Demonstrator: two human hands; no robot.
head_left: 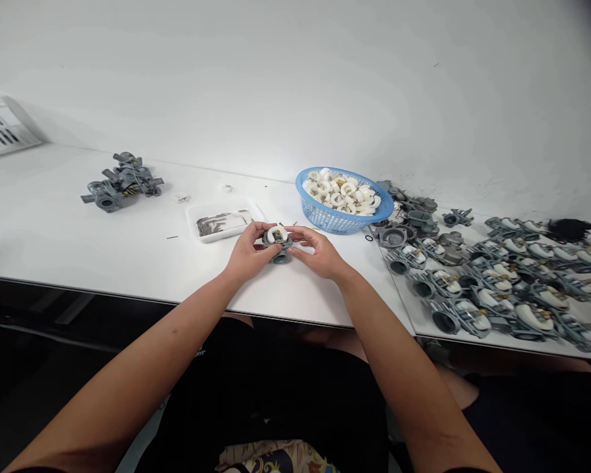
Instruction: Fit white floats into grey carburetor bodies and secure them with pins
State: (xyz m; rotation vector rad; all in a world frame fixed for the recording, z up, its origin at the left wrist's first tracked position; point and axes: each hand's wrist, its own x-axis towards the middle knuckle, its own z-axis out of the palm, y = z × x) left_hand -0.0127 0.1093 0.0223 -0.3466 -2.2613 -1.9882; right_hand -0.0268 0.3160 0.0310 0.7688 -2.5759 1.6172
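Observation:
Between my hands is a grey metal carburetor body with a white float set on its top and a brass part at the centre. My left hand grips it from the left, thumb across the front. On the other side, my right hand closes on its right edge with fingers and thumb. Just behind my left hand stands a white tray holding many thin metal pins. A blue basket heaped with white floats sits behind my right hand.
Several carburetor bodies lie in a pile at the left. Rows of carburetors with floats cover the right table. A black ring and a thin pin lie loose. A white slatted basket stands far left. Another person's leg shows at right.

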